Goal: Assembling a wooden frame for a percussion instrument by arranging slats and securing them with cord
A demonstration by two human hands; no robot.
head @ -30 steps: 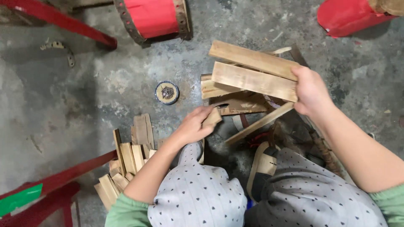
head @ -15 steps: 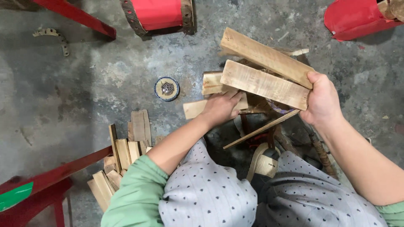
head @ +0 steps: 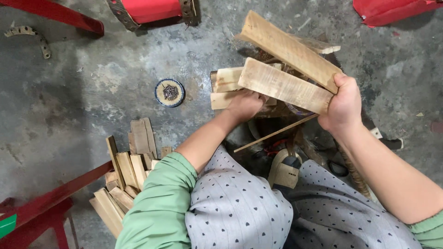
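Note:
My right hand (head: 342,103) grips the ends of two flat wooden boards (head: 284,85), held side by side above the concrete floor and angled up to the left. A thin wooden stick (head: 277,133) slants below them. My left hand (head: 243,105) reaches under the boards and holds a short wooden piece (head: 222,99) that lies next to another short piece (head: 228,78). Whether its fingers fully close round it is partly hidden by the boards.
A heap of short wooden offcuts (head: 122,180) lies by my left knee. A small round tin of nails (head: 169,92) sits on the floor. Red metal frames (head: 41,205) stand at the lower left and top. A sandal (head: 284,170) rests between my knees.
My left hand moved up and right from near my knee to the short pieces under the boards. My right hand lifted the two boards slightly higher.

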